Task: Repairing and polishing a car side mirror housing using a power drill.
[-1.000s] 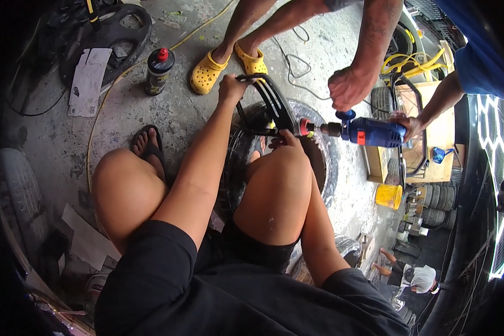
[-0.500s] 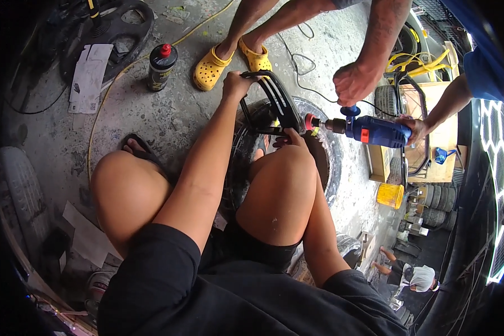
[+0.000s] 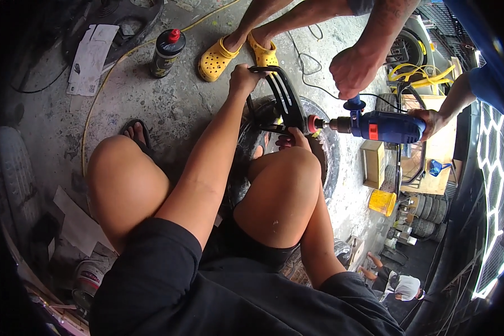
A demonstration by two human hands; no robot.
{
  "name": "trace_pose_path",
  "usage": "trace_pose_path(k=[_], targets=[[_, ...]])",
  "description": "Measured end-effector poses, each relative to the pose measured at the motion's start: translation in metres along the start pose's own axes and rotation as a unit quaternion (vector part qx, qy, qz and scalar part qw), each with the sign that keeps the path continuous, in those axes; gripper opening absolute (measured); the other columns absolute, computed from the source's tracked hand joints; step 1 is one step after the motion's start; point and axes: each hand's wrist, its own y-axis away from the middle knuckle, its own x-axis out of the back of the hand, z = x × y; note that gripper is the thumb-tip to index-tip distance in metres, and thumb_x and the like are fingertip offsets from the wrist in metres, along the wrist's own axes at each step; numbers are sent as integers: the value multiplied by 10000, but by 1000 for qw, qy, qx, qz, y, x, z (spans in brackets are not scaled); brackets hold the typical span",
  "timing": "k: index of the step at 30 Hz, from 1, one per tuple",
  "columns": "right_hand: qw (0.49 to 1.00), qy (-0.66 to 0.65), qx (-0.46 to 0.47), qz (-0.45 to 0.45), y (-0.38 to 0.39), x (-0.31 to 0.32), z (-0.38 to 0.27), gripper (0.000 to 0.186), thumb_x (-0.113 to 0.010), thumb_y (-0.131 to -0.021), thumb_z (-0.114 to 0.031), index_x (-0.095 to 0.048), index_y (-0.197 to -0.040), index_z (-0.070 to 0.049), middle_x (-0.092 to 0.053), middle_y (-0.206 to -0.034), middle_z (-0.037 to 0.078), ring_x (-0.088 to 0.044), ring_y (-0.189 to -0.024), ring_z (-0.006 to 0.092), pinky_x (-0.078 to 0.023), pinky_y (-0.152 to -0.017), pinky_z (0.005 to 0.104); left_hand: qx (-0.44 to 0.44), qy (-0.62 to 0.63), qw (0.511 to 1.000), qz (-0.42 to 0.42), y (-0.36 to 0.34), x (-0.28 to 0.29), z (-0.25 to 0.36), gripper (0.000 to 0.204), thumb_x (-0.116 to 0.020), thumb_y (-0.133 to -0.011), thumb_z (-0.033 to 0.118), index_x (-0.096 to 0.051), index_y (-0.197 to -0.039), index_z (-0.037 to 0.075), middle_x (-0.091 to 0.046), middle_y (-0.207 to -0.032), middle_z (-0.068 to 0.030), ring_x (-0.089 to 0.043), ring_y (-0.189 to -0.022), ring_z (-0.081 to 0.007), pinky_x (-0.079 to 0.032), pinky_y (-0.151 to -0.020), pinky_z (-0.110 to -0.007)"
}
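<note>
Black frame (image 3: 294, 115), likely stiff, light, slick: best held by the rim
My left hand (image 3: 244, 79) clamps it at ten o'clock; my right hand (image 3: 293, 140) touches at five, grip unclear

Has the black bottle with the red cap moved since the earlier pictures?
No, it has shifted no way: the black bottle stands in the same place, right of the white cardboard.

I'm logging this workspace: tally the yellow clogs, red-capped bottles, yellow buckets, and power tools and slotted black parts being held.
Yellow clogs: 2
Red-capped bottle: 1
Yellow bucket: 1
Power tool: 1
Slotted black part: 1
Total: 6
</note>
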Motion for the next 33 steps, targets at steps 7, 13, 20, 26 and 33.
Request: trace_pose_path(k=[7,13,20,26,33], targets=[[997,31,62,-35,8,-7,-10,243,-582,-779,-282,-522,-848,-56,-586,-693,85,-563,-567,189,-431,-515,292,25,25,999,-34,-1,-3,5,382,-770,-613,375,-629,-701,30,-572,-554,-59,-498,-434,-150,-392,-425,-302],[996,63,60,-36,3,2,4,325,-592,-768,-162,-486,-1038,-17,-552,-724,48,-561,-654,103,-439,-555,220,27,27,999,-33,-4,-1,-1,366,-765,-621,373,-644,-714,40,-569,-552,-56,-502,-434,-152,-397,-423,-301],[994,80,56,-42,-13,11,17,299,-571,-780,-133,-485,-1040,-14,-552,-722,52,-528,-623,93,-430,-540,214,36,12,999,-27,1,11,3,384,-763,-624,380,-636,-717,30,-569,-551,-63,-510,-440,-163,-400,-424,-302],[995,-76,-62,3,10,-6,-13,230,-514,-794,-63,-496,-1018,-13,-576,-725,75,-577,-664,117,-442,-545,226,87,-2,993,-78,0,6,13,470,-760,-586,412,-644,-815,19,-648,-824,-161,-627,-811,-281,-472,-726,-359],[989,106,91,-45,-5,9,8,290,-542,-763,-59,-494,-1046,-19,-609,-783,93,-616,-712,148,-475,-579,245,75,15,994,-72,1,10,16,419,-756,-613,404,-645,-774,34,-608,-672,-101,-567,-585,-206,-448,-546,-320]])
